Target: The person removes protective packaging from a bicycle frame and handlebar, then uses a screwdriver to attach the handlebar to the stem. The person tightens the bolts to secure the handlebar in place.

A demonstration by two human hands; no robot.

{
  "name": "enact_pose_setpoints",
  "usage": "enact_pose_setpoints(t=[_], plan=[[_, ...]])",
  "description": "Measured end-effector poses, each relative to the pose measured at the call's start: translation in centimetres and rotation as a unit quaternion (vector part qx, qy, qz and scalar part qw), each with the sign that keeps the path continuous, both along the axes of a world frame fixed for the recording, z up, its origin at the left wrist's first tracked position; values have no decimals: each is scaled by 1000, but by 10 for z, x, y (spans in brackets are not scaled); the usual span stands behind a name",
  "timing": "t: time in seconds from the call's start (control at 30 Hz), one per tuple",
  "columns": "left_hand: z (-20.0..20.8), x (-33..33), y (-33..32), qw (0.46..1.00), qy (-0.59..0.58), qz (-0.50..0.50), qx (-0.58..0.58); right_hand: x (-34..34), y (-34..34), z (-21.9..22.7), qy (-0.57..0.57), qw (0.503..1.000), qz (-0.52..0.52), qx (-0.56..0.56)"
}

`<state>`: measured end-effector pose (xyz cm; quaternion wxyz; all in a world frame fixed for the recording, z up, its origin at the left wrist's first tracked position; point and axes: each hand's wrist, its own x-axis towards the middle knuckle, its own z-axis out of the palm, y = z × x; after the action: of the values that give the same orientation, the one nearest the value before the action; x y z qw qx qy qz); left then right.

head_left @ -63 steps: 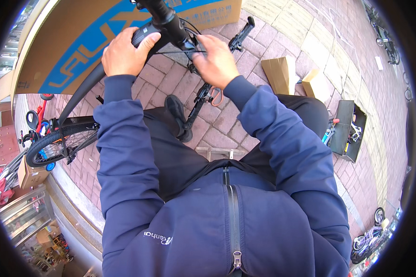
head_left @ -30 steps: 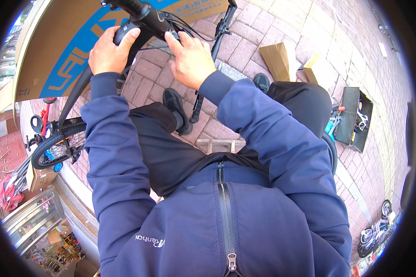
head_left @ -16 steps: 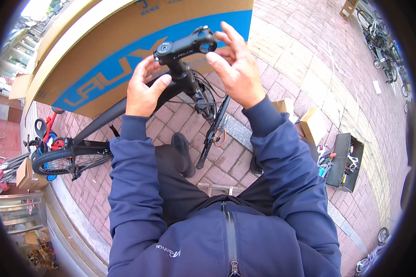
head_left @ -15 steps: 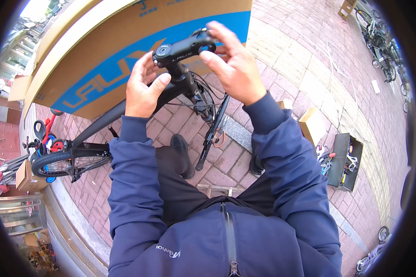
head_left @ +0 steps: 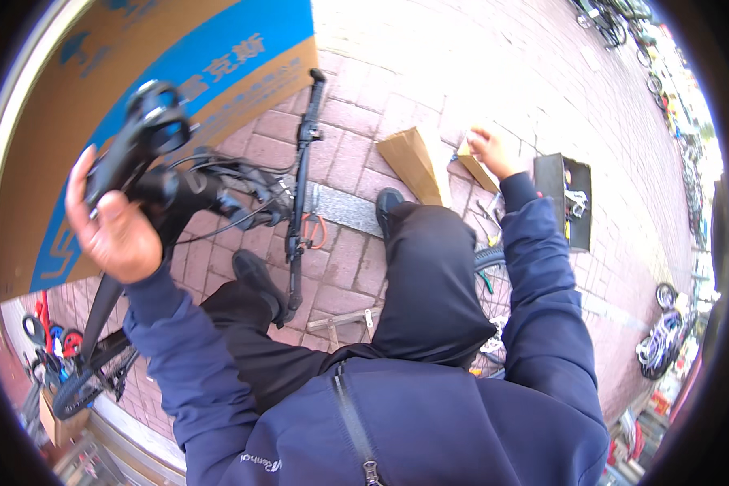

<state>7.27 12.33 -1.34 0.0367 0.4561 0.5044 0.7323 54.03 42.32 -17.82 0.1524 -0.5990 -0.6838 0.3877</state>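
Left hand (head_left: 117,231) curled around the black bike stem (head_left: 150,134); right hand (head_left: 490,150) pinching a small brown box (head_left: 476,164) beside a flat brown package (head_left: 413,162); large brown carton with blue band (head_left: 138,89) behind.

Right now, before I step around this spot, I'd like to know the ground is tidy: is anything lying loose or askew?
Yes. A black handlebar hangs by its cables off the bike instead of sitting in the black stem that the left hand holds. Brown cardboard pieces lie on the paving by the right hand.
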Motion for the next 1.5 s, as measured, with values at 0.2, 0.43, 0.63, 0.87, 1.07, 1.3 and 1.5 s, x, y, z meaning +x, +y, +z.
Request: enact_pose_setpoints(t=[0.2, 0.43, 0.63, 0.87, 1.07, 1.3, 1.5], plan=[[-1, -23, -17, 999, 21, 30, -23, 127, -136, -187, -405, 892, 151, -136], [-2, -52, -39, 998, -25, -8, -54, 130, -222, -228, -305, 936, 6, -176], [7, -72, -61, 975, -118, -168, -82, 157, -170, -235, -344, 927, -57, -139], [23, -78, -63, 984, -55, -127, -108, 187, -139, -300, -478, 876, -61, -18], [30, -70, -61, 976, -81, -164, -116, 187, -139, -316, -485, 870, -48, -79], [32, -46, -45, 983, -100, -119, -101, 168, -123, -282, -471, 868, 154, -18], [9, -22, -39, 990, -118, -53, -50, 91, -97, -204, -169, 977, 125, 30]])
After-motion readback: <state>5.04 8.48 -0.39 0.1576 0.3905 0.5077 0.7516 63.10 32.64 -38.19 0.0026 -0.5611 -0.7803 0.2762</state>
